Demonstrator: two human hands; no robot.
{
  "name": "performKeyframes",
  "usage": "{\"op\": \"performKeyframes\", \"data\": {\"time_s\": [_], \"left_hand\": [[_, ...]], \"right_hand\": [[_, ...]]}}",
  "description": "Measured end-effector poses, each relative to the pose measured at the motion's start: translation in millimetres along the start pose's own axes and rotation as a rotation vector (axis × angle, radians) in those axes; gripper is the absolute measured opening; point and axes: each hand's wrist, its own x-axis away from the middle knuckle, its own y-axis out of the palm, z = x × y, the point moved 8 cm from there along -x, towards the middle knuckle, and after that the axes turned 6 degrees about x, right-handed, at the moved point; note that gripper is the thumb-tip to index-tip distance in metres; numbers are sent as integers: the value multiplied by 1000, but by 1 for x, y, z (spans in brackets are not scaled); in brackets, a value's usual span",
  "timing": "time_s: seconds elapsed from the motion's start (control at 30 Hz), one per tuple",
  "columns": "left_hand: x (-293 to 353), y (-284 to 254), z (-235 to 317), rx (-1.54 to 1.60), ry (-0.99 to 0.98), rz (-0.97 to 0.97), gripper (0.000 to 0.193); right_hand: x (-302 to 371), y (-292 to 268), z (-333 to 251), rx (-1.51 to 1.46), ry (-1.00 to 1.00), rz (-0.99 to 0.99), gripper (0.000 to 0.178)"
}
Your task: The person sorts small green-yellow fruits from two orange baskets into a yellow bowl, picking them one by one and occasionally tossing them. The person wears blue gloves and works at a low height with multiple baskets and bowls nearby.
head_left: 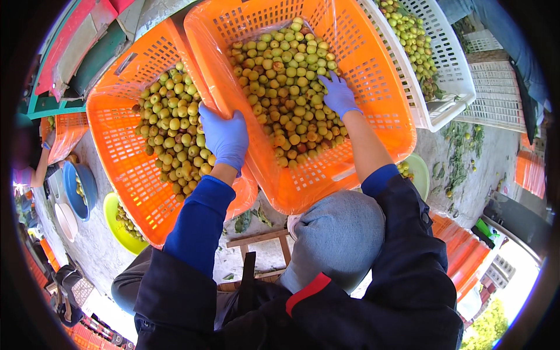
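Observation:
Two orange slatted crates lined with clear plastic stand side by side before me. The right crate (382, 87) holds a heap of small round yellow-green fruits (286, 76), some tinged brown. More of the same fruits (175, 125) lie in the left crate (114, 140). My left hand (224, 137), in a blue-violet glove, is over the adjoining rims with its fingers curled toward the left crate; what they may hold is hidden. In a matching glove, my right hand (339, 96) rests at the right side of the right crate's fruits, fingers stretched out and apart.
A white crate (449, 76) of similar fruits adjoins on the right. Lower left are a yellow-green basin (114, 224) and a blue tub (76, 186). Leaves (464, 151) litter the floor at right. A wooden stool (259, 238) is below the crates. Another person's arm (42, 166) shows far left.

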Motion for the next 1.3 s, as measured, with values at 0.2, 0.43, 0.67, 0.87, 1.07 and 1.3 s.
{"op": "performKeyframes", "data": {"time_s": [0.2, 0.43, 0.67, 0.87, 1.07, 1.3], "left_hand": [[1, 0, 1, -7, 20, 8, 71], [1, -1, 1, 4, -19, -9, 69], [6, -1, 9, -8, -16, -2, 68], [4, -6, 4, 12, -28, 8, 67], [6, 0, 7, 19, -18, -2, 65], [5, -4, 7, 25, 5, 6, 69]], "right_hand": [[-1, 3, 0, -19, 2, 7, 68], [0, 2, -14, 49, 47, -111, 66], [16, 9, -53, 72, 45, -292, 67], [-9, -54, -81, 11, -110, -29, 39], [-36, -48, -129, 39, -546, 315, 31], [-25, -13, -89, -103, -164, -209, 24]]}}
